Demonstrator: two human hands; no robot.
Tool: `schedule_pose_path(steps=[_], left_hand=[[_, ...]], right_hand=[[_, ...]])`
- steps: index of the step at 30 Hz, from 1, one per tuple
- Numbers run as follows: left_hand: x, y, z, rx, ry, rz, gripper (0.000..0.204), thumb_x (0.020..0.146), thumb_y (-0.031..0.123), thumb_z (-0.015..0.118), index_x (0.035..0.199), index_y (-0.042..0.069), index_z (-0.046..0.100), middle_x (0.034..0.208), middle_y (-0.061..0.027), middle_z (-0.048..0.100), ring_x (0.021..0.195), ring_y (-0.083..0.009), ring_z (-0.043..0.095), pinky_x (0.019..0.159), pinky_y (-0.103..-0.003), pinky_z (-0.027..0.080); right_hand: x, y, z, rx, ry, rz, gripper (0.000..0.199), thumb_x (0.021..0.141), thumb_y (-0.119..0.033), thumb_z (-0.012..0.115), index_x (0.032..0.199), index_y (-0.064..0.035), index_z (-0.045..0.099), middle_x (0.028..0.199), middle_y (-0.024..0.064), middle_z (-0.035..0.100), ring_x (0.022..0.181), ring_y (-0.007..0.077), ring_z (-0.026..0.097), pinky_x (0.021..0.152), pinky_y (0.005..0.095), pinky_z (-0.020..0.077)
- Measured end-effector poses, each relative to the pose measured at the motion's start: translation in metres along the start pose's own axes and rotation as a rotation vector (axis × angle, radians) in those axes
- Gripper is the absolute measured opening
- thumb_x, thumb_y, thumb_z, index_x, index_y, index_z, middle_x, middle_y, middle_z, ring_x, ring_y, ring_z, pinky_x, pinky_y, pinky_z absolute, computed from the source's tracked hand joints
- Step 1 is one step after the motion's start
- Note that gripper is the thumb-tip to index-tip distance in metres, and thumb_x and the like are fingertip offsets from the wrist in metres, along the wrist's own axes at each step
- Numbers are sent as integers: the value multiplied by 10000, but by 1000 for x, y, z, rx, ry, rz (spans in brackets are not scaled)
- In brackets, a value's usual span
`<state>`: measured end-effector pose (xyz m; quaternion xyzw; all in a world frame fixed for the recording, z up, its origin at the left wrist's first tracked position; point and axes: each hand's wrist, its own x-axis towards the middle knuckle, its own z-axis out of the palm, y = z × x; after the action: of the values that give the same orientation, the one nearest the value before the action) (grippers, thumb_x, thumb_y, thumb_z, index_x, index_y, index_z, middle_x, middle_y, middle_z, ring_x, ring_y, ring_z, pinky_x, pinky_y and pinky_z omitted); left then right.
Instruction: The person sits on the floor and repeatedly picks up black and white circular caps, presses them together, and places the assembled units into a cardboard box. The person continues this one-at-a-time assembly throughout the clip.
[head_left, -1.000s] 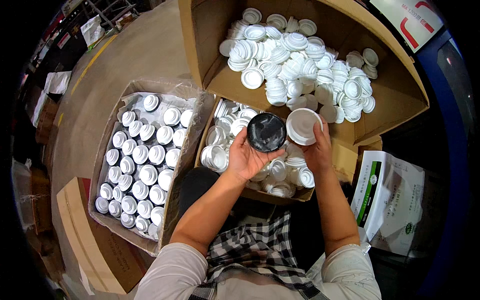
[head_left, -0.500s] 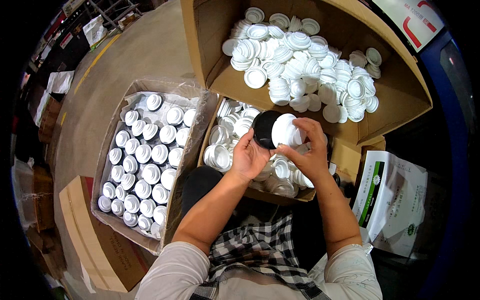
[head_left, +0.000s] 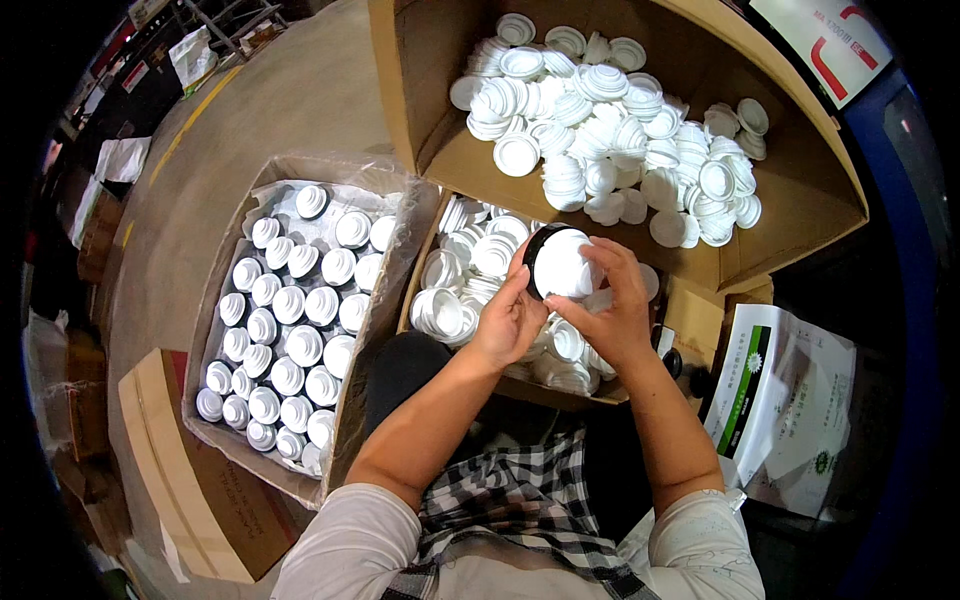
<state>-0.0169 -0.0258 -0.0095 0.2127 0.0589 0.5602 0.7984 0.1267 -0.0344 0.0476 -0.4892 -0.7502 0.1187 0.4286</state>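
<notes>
A black jar (head_left: 548, 262) sat between both hands over the near box, with a white disc (head_left: 566, 264) pressed into or onto its mouth. The left hand (head_left: 508, 322) cupped the jar from the left and below, its grip closed around the side. The right hand (head_left: 612, 312) had fingertips (head_left: 598, 262) spread over the disc, a narrow pinching grip on its rim. By the look of it the disc was nearly seated, though whether it lay fully flush could not be told, since the fingers covered its right edge.

Under the hands, the small carton (head_left: 470, 270) held a loose pile of white discs, many left. Farther off, the large open carton (head_left: 800, 190) carried a bigger heap of the same white pieces, so plenty of stock remained. To the left, a plastic-lined box (head_left: 215, 300) was packed with rows of capped jars (head_left: 290, 330) standing upright; it looked close to full, with a small gap at its far right corner.

To the right lay a printed white and green bag (head_left: 790, 400). The floor (head_left: 280, 110) stretched away to the far left, with a flat cardboard piece (head_left: 190, 480) near left. The jar's body was mostly hidden by the palms, and the picture's rim fell into black
</notes>
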Motion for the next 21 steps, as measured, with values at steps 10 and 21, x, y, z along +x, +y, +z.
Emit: schedule_pose_path(steps=[10, 21], left_hand=[[0, 2, 1, 76, 6, 13, 477, 971, 253, 330, 1407, 77, 249, 1400, -97, 346, 1291, -222, 340, 1073, -362, 247], [11, -1, -5, 709, 124, 160, 590, 792, 96, 684, 1303, -4, 406, 1215, -111, 514, 1108, -179, 491, 945, -301, 393]], right_hand=[[-2, 3, 3, -13, -30, -25, 606, 592, -154, 819, 1121, -85, 531, 1213, 144, 502, 1093, 292, 509, 889, 375, 439], [-2, 32, 20, 469, 123, 304, 319, 819, -128, 649, 1106, -40, 538, 1112, 81, 522, 1046, 188, 497, 860, 326, 412]])
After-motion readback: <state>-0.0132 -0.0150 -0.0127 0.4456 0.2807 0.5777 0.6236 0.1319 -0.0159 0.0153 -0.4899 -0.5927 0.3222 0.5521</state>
